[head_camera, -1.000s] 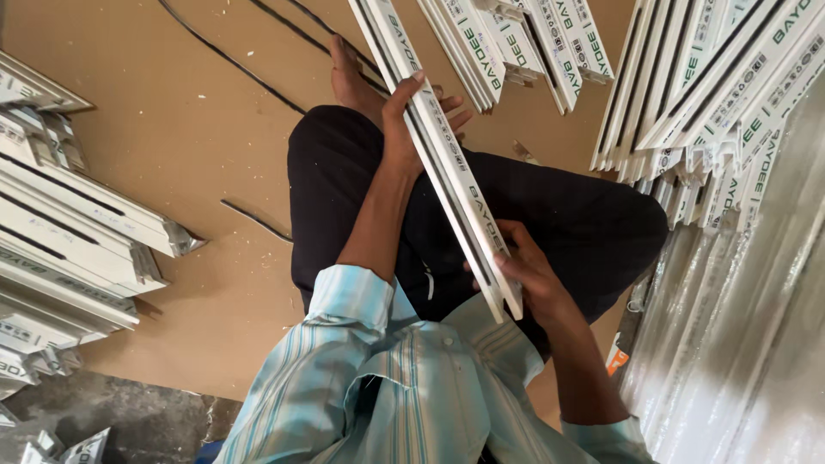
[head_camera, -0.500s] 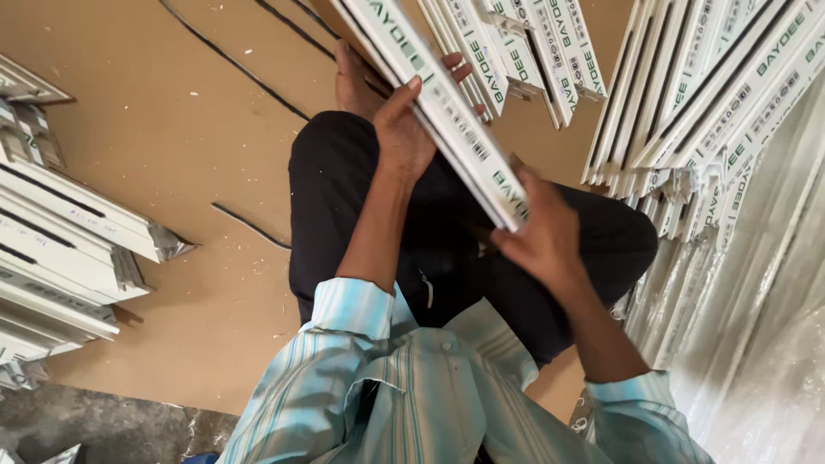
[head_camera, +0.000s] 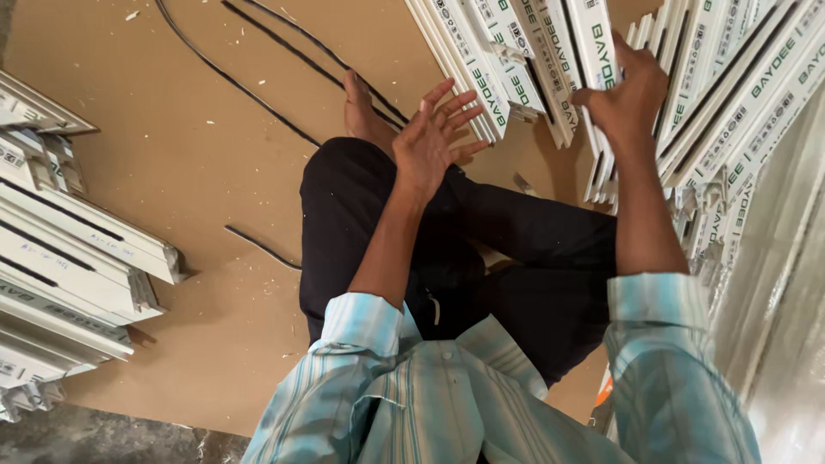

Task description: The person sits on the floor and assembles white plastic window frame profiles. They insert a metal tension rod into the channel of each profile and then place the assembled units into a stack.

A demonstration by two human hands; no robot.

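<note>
Down on the brown board floor (head_camera: pixel 172 189), seated cross-legged, bare foot (head_camera: pixel 361 107) tucked out front. Over at the right hand (head_camera: pixel 627 94): closed, fingers wrapped round a white profile strip (head_camera: pixel 601 39), gripping it firmly at the edge of the fanned pile of strips (head_camera: pixel 490 69) ahead. Strip up against its neighbours there, standing steeply, lower end hidden behind the wrist, so impossible to say whether resting on the pile or lifted clear. And the left hand (head_camera: pixel 434 142): wide open, fingers spread, holding nothing, hovering above the knee and just short of the same pile. Judging progress from the layout: one strip in hand, none across the lap, plenty more in reach. Another big stack of profiles (head_camera: pixel 748 86) leaning to the right beside clear plastic sheeting (head_camera: pixel 791 301), and a further stack (head_camera: pixel 77 258) lying well apart on the left. Long black rubber cords (head_camera: pixel 232 77) loose across the board, plus one short offcut (head_camera: pixel 262 247) near the left knee, white crumbs scattered about. By the look of it, somewhere mid-run: lots of strips piled on all sides, no telling from here which piles are dealt with and which are waiting.
</note>
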